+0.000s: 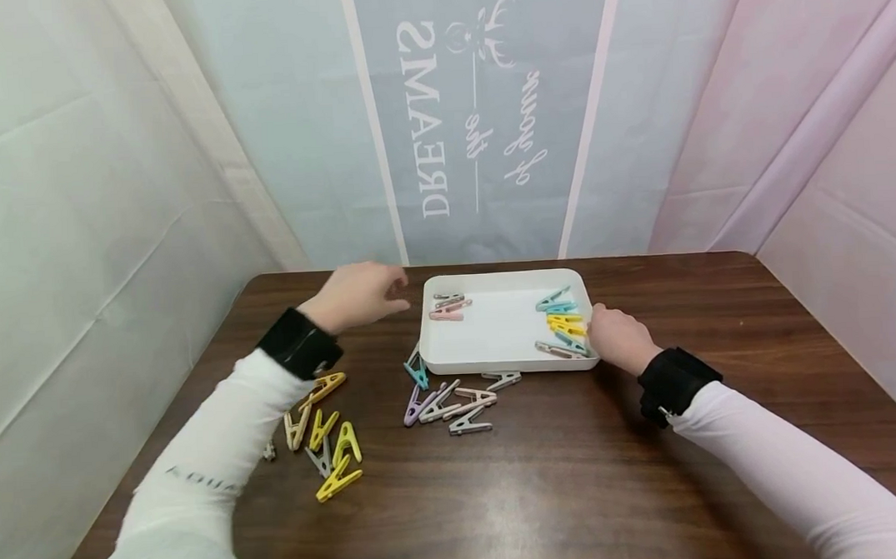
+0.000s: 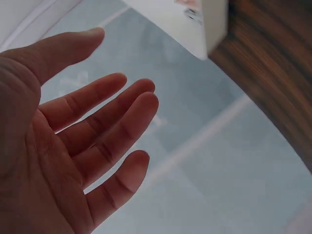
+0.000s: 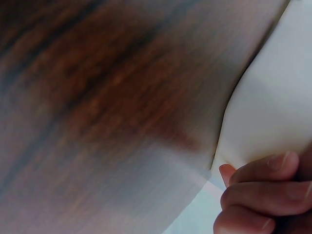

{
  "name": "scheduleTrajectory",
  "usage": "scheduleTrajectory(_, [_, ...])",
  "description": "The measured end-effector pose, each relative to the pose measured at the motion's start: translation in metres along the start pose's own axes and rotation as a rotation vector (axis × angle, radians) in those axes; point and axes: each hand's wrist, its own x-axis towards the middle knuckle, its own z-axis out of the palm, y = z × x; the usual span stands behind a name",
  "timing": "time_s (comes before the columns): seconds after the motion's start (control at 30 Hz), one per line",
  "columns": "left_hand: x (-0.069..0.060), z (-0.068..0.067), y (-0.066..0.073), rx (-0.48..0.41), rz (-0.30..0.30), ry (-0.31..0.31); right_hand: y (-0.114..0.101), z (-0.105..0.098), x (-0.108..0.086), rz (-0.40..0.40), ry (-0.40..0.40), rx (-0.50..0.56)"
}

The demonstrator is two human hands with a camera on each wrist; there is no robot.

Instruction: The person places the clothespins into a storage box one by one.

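A shallow white tray (image 1: 495,336) stands at the far middle of the table. Pink and grey clothespins (image 1: 449,306) lie at its left end. Along its right side are blue, yellow and greyish clothespins (image 1: 566,318). My right hand (image 1: 620,337) grips the tray's right edge; in the right wrist view its fingers (image 3: 265,190) are curled against the white wall, and the thumb is hidden. My left hand (image 1: 364,295) hovers just left of the tray, touching nothing. The left wrist view shows its palm and loosely bent, spread fingers (image 2: 129,122) holding nothing.
In front of the tray lie blue, purple, white and grey clothespins (image 1: 472,402). Several yellow, cream and grey clothespins (image 1: 344,444) are scattered near the left forearm. A printed cloth (image 1: 478,120) hangs behind the brown wooden table (image 1: 547,484).
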Motion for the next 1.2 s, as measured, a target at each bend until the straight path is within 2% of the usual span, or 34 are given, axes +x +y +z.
scheduleTrajectory(0.07, [-0.022,0.002,-0.012,-0.014,-0.032,0.004,0.000,0.000,-0.001,-0.013,0.006,0.000])
scheduleTrajectory(0.23, [-0.071,0.015,-0.036,-0.064,-0.125,-0.047,0.001,0.002,-0.001,-0.040,0.032,-0.019])
scheduleTrajectory(0.33, [-0.091,0.025,-0.045,-0.091,-0.170,-0.091,0.001,0.003,-0.001,-0.036,0.037,-0.022])
scheduleTrajectory(0.43, [-0.104,0.035,-0.050,-0.096,-0.211,-0.145,0.001,0.003,-0.001,-0.032,0.031,-0.019])
scheduleTrajectory(0.6, [-0.113,0.048,-0.052,-0.104,-0.245,-0.201,0.000,0.002,-0.001,-0.022,0.028,-0.022])
scheduleTrajectory(0.9, [-0.118,0.066,-0.057,-0.102,-0.264,-0.255,0.001,0.002,0.000,-0.014,0.024,-0.024])
scheduleTrajectory(1.2, [-0.118,0.076,-0.058,-0.075,-0.244,-0.256,0.002,0.000,0.000,-0.012,0.017,-0.023])
